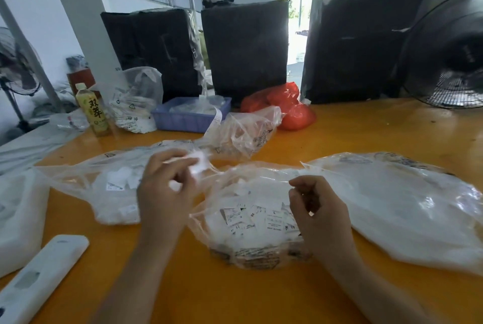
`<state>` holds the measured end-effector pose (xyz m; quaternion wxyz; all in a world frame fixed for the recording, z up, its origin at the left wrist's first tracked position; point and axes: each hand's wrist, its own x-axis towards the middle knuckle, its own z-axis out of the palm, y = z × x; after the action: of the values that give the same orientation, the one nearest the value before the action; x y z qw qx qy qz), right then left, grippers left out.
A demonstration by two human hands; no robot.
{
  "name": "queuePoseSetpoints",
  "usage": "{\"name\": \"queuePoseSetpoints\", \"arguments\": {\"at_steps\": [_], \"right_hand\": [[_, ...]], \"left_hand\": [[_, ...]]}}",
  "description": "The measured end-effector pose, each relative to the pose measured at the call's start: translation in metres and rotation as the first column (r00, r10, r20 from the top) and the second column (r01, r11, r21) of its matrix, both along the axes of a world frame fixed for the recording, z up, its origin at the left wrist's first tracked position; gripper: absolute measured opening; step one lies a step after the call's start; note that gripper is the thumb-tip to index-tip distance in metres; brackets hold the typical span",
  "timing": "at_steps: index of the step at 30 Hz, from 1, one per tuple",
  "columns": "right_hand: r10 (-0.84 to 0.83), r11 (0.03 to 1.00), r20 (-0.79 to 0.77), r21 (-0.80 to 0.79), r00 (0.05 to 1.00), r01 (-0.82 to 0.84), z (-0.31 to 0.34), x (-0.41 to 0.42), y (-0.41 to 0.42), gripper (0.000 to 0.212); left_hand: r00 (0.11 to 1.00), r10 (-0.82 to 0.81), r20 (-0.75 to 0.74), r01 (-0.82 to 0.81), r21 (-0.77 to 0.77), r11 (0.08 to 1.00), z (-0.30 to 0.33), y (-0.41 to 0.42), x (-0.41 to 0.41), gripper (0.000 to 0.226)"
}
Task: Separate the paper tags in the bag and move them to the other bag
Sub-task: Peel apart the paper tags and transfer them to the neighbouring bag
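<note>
Clear plastic blurs much of the scene: the left hand [167, 188] pinches a motion-smeared wad of paper tags [198, 164] above the left bag [86, 182], their orientation unreadable. Beside it, the right hand [317, 210] hovers with fingers loosely curled, holding nothing, over the open bag [251, 253] of jumbled tags [257, 218] on the orange table [366, 125].

Bare table [261, 295] between forearms; bags [407, 208] flanking.
</note>
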<state>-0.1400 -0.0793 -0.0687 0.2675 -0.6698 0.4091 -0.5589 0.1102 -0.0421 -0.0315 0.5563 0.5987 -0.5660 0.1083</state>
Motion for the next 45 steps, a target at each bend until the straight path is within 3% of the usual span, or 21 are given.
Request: {"name": "queuePoseSetpoints", "arguments": {"at_steps": [2, 4, 7, 9, 11, 13, 16, 19, 21, 23, 26, 29, 32, 36, 40, 45], "right_hand": [[-0.007, 1.000, -0.035, -0.025, 0.999, 0.006, 0.001, -0.001, 0.001, 0.037], [-0.018, 0.998, -0.053, -0.062, 0.998, 0.015, 0.003, -0.002, 0.002, 0.037], [-0.068, 0.992, -0.111, -0.115, 0.992, 0.055, 0.010, -0.008, 0.001, 0.027], [-0.135, 0.985, -0.235, -0.136, 0.963, 0.105, 0.014, -0.016, -0.004, 0.012], [-0.217, 0.975, -0.413, -0.135, 0.885, 0.176, 0.021, -0.027, -0.010, 0.006], [-0.354, 0.933, -0.618, -0.176, 0.703, 0.315, 0.027, -0.044, -0.019, 0.013], [-0.459, 0.830, -0.782, -0.208, 0.422, 0.517, 0.036, -0.073, -0.032, 0.022], [-0.306, 0.788, -0.912, -0.082, 0.274, 0.611, 0.035, -0.091, -0.040, 0.026], [-0.213, 0.777, -0.937, 0.009, 0.277, 0.630, 0.032, -0.095, -0.044, 0.024], [-0.158, 0.769, -0.945, 0.064, 0.287, 0.636, 0.031, -0.096, -0.047, 0.020], [-0.176, 0.770, -0.947, 0.038, 0.269, 0.637, 0.032, -0.096, -0.051, 0.025], [-0.243, 0.782, -0.938, -0.039, 0.246, 0.622, 0.034, -0.099, -0.054, 0.029], [-0.234, 0.799, -0.947, -0.058, 0.220, 0.599, 0.031, -0.101, -0.058, 0.024], [-0.144, 0.795, -0.978, -0.026, 0.148, 0.606, 0.029, -0.099, -0.060, 0.025], [-0.190, 0.800, -0.972, -0.070, 0.141, 0.596, 0.031, -0.095, -0.058, 0.022], [-0.367, 0.806, -0.881, -0.140, 0.300, 0.574, 0.029, -0.090, -0.053, 0.030]], "left_hand": [[0.964, 0.247, 0.094, -0.256, 0.095, 0.962, 0.003, -0.002, 0.028, 0.025], [0.910, 0.378, 0.172, -0.413, 0.284, 0.865, 0.001, -0.004, 0.047, 0.024], [0.855, 0.407, 0.320, -0.515, 0.439, 0.736, -0.001, -0.007, 0.054, 0.021], [0.781, 0.424, 0.460, -0.622, 0.499, 0.604, -0.004, -0.009, 0.052, 0.029], [0.770, 0.413, 0.486, -0.637, 0.630, 0.445, -0.002, -0.010, 0.049, 0.048], [0.776, 0.409, 0.480, -0.620, 0.696, 0.362, -0.002, -0.010, 0.051, 0.065], [0.752, 0.457, 0.474, -0.652, 0.634, 0.416, 0.001, -0.003, 0.049, 0.062], [0.747, 0.486, 0.453, -0.650, 0.350, 0.674, -0.001, -0.001, 0.035, 0.032], [0.851, 0.354, 0.388, -0.447, 0.180, 0.876, -0.003, -0.003, 0.016, 0.017], [0.968, 0.037, 0.248, -0.080, 0.165, 0.983, -0.005, -0.004, -0.006, 0.009], [0.945, -0.322, -0.054, 0.326, 0.227, 0.918, -0.016, -0.003, -0.034, 0.013], [0.818, -0.418, -0.394, 0.542, 0.290, 0.788, -0.026, -0.003, -0.047, 0.006], [0.690, -0.430, -0.582, 0.659, 0.261, 0.705, -0.031, -0.005, -0.049, 0.015], [0.670, -0.377, -0.640, 0.663, 0.286, 0.692, -0.035, -0.007, -0.048, 0.012], [0.684, -0.360, -0.635, 0.646, 0.296, 0.704, -0.036, -0.009, -0.048, 0.015], [0.653, -0.390, -0.649, 0.673, 0.262, 0.691, -0.038, -0.010, -0.048, 0.016]]}}
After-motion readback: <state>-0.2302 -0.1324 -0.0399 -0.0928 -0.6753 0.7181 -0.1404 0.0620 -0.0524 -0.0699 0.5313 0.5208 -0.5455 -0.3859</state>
